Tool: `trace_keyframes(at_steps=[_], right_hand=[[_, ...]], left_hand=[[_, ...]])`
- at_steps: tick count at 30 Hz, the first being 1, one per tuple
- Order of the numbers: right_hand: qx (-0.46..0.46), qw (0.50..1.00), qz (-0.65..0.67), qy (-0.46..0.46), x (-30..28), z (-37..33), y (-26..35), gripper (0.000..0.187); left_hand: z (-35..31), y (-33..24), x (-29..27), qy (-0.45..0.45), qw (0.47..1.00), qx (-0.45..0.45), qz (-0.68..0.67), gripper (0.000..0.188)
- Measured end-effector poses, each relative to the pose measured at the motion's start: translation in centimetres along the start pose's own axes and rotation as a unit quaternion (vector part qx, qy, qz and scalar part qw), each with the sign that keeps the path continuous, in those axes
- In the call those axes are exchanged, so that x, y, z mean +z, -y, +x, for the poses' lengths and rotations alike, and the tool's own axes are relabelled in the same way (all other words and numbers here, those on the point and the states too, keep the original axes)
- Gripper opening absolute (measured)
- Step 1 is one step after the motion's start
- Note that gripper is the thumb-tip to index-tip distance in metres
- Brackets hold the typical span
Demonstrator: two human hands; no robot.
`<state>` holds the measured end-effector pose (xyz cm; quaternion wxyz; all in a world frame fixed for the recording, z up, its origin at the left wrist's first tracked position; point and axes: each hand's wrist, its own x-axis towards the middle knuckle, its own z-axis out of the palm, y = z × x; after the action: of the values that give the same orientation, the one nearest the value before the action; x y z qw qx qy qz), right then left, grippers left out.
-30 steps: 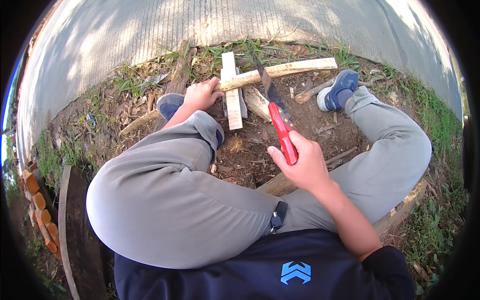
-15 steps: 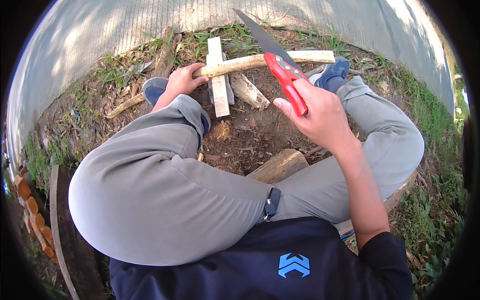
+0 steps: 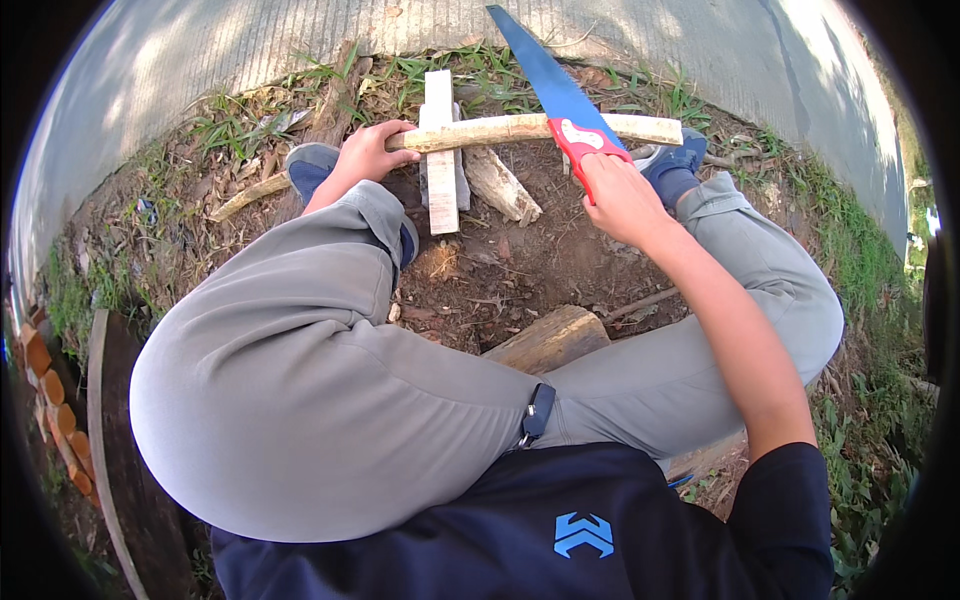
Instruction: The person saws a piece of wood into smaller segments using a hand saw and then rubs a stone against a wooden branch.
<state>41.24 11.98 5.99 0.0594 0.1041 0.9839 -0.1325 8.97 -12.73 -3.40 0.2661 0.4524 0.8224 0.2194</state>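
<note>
A long, slightly curved wooden stick point(image 3: 490, 130) lies crosswise over a short squared wood block point(image 3: 441, 190). My left hand point(image 3: 370, 152) is closed around the stick's left end, thumb along its near side. My right hand point(image 3: 622, 195) grips the red handle of a hand saw point(image 3: 555, 75). Its bluish blade points up and to the left, passing across the stick's right part; whether the teeth touch the wood cannot be told. A rough chunk of split wood point(image 3: 500, 185) lies on the soil just right of the block.
My shoes point(image 3: 676, 165) flank the stick on both sides. A cut log piece point(image 3: 550, 340) sits by my right leg. A ridged concrete surface point(image 3: 300, 60) runs beyond the grass strip. Stacked cut logs point(image 3: 55, 400) and a plank point(image 3: 120, 450) stand at the lower left.
My right hand has moved forward and turned the saw, so its blade now shows a broad blue face. The stick has shifted slightly right, with my left hand still on it.
</note>
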Motion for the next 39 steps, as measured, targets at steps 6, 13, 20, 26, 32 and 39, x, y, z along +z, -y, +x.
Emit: trace_keyframes(at_steps=[6, 13, 20, 26, 32, 39], right_hand=[[0.04, 0.986, 0.091, -0.135, -13.6, -3.3, 5.6, 0.022], [0.07, 0.994, 0.055, -0.071, -36.4, -16.3, 6.4, 0.006], [0.214, 0.877, 0.388, 0.184, -22.6, -6.3, 0.9, 0.007], [0.357, 0.631, 0.618, 0.305, -1.5, -4.8, -9.1, 0.014], [0.342, 0.725, 0.531, 0.274, 12.6, -2.3, -9.7, 0.014], [0.012, 0.99, 0.04, 0.132, 8.6, 1.4, -4.0, 0.046]], left_hand=[[0.0, 1.4, -0.3, -0.022, 0.995, 0.066, -0.069, 0.051], [-3.8, 1.2, -6.0, -0.271, 0.944, 0.0, -0.188, 0.029], [-15.5, 15.9, -7.2, -0.456, 0.86, -0.112, -0.198, 0.024], [-17.7, 20.9, -3.4, -0.342, 0.883, -0.208, -0.247, 0.039], [-20.0, 19.3, -3.5, -0.341, 0.892, -0.221, -0.195, 0.042], [-16.2, 16.2, -5.7, -0.247, 0.935, -0.24, -0.081, 0.051]])
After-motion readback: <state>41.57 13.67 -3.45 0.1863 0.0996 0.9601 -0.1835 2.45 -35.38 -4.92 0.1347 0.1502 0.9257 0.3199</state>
